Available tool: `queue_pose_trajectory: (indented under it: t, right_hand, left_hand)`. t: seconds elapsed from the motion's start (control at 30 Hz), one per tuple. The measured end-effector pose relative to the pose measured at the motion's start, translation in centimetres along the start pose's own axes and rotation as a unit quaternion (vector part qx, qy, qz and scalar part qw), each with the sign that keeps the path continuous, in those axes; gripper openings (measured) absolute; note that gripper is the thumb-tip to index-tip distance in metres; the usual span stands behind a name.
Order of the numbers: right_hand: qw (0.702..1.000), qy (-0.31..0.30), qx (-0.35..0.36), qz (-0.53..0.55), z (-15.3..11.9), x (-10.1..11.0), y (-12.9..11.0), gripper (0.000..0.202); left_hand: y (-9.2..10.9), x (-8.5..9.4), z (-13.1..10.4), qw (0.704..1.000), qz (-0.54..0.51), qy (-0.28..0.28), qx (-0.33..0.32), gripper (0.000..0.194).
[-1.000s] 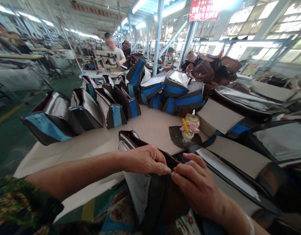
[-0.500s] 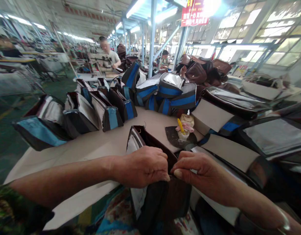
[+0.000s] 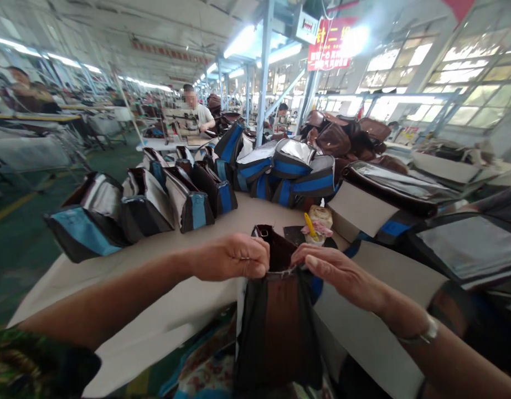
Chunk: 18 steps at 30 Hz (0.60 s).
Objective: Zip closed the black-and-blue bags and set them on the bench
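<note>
An unfinished bag (image 3: pixel 282 327) with dark grey and brown outer panels stands at the near table edge, its dark brown mouth facing up. My left hand (image 3: pixel 232 257) is closed on the left corner of its rim, thumb outside. At the right corner, my right hand (image 3: pixel 342 274) pinches the rim, with its fingers fairly straight and partly over the edge. A small metal buckle (image 3: pixel 264 233) shows inside the far end of the mouth. Between my hands, the near rim looks rough and pale along its edge.
Several unfinished bags (image 3: pixel 189 202) stand on the left of the pale table (image 3: pixel 155 252). More blue-striped bags (image 3: pixel 288 163) are piled behind. A small pot (image 3: pixel 317 235) with a yellow-handled tool (image 3: pixel 309 224) sits beyond my right hand. A person (image 3: pixel 199 113) works farther back.
My hands have drawn apart along the rim, the left moving left and up, the right moving slightly up. The bag has turned so its brown end panel faces me more fully.
</note>
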State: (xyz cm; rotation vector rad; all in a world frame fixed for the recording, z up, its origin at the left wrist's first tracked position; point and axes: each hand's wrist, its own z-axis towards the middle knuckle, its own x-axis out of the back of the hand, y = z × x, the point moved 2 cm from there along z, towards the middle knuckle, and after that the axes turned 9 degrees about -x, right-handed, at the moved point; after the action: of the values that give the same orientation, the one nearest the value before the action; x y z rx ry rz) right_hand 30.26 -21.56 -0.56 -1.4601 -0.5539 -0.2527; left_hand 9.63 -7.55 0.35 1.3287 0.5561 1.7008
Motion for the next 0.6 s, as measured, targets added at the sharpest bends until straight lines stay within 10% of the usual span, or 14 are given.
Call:
queue_pose_trajectory:
  t: [0.2, 0.33, 0.6]
  right_hand:
    - [0.998, -0.001, 0.049, -0.025, 1.9, -3.2, -0.2, 0.024]
    - [0.996, -0.017, 0.089, -0.027, 2.2, -5.8, -1.6, 0.02]
    - [0.998, -0.024, 0.055, -0.001, 2.6, -6.3, -1.7, 0.023]
  left_hand:
    - [1.1, 2.5, -3.2, 0.989, -0.106, 0.016, 0.102, 0.043]
    - [3.9, 0.8, -3.7, 0.982, -0.038, -0.049, 0.177, 0.039]
    - [4.1, -2.1, -4.1, 0.976, -0.008, 0.061, 0.21, 0.033]
